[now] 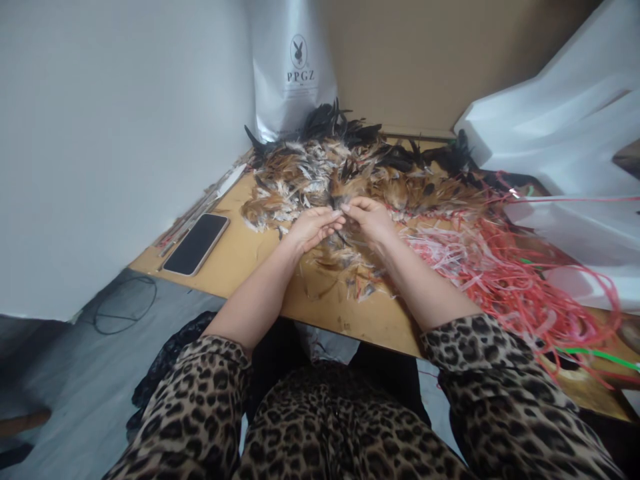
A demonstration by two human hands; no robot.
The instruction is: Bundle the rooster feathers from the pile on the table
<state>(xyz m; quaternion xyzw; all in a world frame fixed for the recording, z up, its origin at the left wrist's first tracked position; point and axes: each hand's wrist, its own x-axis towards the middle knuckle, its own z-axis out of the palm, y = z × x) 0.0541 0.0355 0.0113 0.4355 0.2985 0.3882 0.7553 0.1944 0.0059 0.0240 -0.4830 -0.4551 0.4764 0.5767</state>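
Over the tabletop, my left hand point(319, 227) and my right hand point(370, 219) meet with fingertips close together. Each hand pinches with thumb and forefinger at what looks like a small brown and dark feather point(341, 195); its exact outline blends into the feathers behind. Just beyond my fingers spreads a heap of loose feathers point(300, 170), brown, white and black. Below my hands lie thin scattered feathers and scraps point(345, 263). Beside my right forearm rests a tangled pile of red and pale pink strips point(490, 273).
A phone point(196, 245) lies on the left of the wooden table point(240, 267). Behind the feathers stands a white printed bag point(295, 80). White plastic sheeting point(550, 127) hangs at the right. A green strip point(600, 355) crosses the right end. A pale wall point(115, 133) borders the left.
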